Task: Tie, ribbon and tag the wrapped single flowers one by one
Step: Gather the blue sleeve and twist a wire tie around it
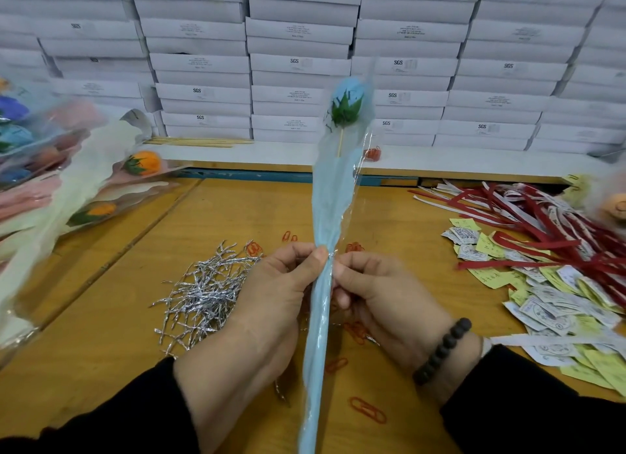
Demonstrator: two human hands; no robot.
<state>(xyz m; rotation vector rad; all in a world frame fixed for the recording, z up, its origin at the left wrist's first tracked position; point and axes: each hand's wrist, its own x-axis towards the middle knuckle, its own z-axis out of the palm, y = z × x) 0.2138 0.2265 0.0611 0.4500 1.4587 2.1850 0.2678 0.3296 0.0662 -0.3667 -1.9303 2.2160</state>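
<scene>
Head view: your left hand (271, 284) is curled round the wrapped flower (333, 196), with the thumb pressed on the wrap where it gets thin. Your right hand (376, 291) is on the other side of the flower, just beside it. Its thumb and first finger pinch a small silver wire tie (331, 254) that sits tight on the wrap at that same thin spot. You wear a dark bead bracelet (442, 350) on the right wrist.

The flower stands almost straight up between your two hands. It has a light blue head with green leaves on a thin stick, inside clear and blue wrap. The long tail of the wrap runs down past your wrists to the bottom edge of the picture.

Under the flower is a yellow wooden table (118, 318). To the left of the flower, near your left hand, lies a heap of silver wire ties (203, 291). Red paper clips (367, 409) lie here and there on the table near the flower's tail.

Far to the left of the flower is a pile of other wrapped flowers (74, 182), some orange, some blue. To the right of the flower lie red ribbons (542, 230), and next to them many small paper tags (548, 301), white and yellow.

Behind the flower, stacked white boxes (203, 64) make a high wall.
</scene>
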